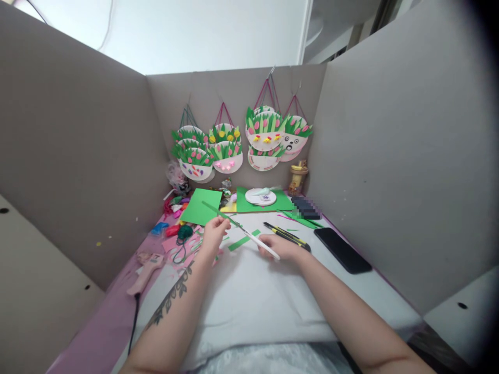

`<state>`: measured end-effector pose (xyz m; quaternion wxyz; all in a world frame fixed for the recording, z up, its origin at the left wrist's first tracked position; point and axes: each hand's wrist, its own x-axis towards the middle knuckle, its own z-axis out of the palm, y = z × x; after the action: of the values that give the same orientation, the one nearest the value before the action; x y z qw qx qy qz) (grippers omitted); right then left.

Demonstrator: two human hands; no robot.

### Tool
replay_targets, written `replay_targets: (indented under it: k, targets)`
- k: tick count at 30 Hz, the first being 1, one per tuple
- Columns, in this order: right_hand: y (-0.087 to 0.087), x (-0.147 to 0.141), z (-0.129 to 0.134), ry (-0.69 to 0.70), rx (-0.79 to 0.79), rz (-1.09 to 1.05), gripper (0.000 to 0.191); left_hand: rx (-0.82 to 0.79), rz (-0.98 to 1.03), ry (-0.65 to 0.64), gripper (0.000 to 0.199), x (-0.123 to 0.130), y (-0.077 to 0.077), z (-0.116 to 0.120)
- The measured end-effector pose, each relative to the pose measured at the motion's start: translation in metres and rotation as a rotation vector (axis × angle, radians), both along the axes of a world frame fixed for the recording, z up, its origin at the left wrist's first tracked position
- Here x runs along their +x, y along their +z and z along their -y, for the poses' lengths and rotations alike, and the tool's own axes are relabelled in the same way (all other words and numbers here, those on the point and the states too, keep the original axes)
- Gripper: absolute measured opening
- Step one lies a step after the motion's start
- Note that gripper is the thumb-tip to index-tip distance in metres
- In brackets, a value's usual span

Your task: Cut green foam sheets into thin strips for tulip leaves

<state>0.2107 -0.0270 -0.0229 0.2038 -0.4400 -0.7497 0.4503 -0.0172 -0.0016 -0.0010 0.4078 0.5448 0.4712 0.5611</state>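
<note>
Across the middle of the table, both my hands hold a long thin piece (255,240), green at its far end and white at its near end. It is seen almost edge-on, so its exact kind is unclear. My left hand (215,232) pinches near the green part, with fingertips together. The white part is gripped by my right hand (276,246), whose fingers are partly hidden behind it. Below the piece, a green paper strip (244,240) lies on the white table surface (257,301). Black-and-yellow utility knives (288,236) lie just beyond my right hand.
A pink glue gun (146,272) lies at left, near green yarn (185,232) and pink paper scraps (169,244). Green sheets (201,205) and a white paper plate (251,197) are at the back. A black phone (343,250) lies right. Plate crafts (265,130) hang behind.
</note>
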Motion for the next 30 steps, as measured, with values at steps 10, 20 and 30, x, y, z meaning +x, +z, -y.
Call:
replay_targets:
  k: [10, 20, 30]
  targets:
    - [0.0006, -0.0029, -0.0001, 0.018, -0.020, -0.042, 0.007, -0.012, -0.049, -0.065, 0.021, 0.0046, -0.0023, 0.0024]
    - [0.0009, -0.0003, -0.0014, 0.016, 0.031, 0.007, 0.007, -0.015, -0.071, -0.070, 0.021, 0.0030, -0.0062, 0.0011]
    - [-0.0074, 0.0052, -0.0076, 0.005, 0.001, 0.009, 0.008, -0.049, -0.064, -0.088, 0.023, 0.0037, -0.0033, 0.0022]
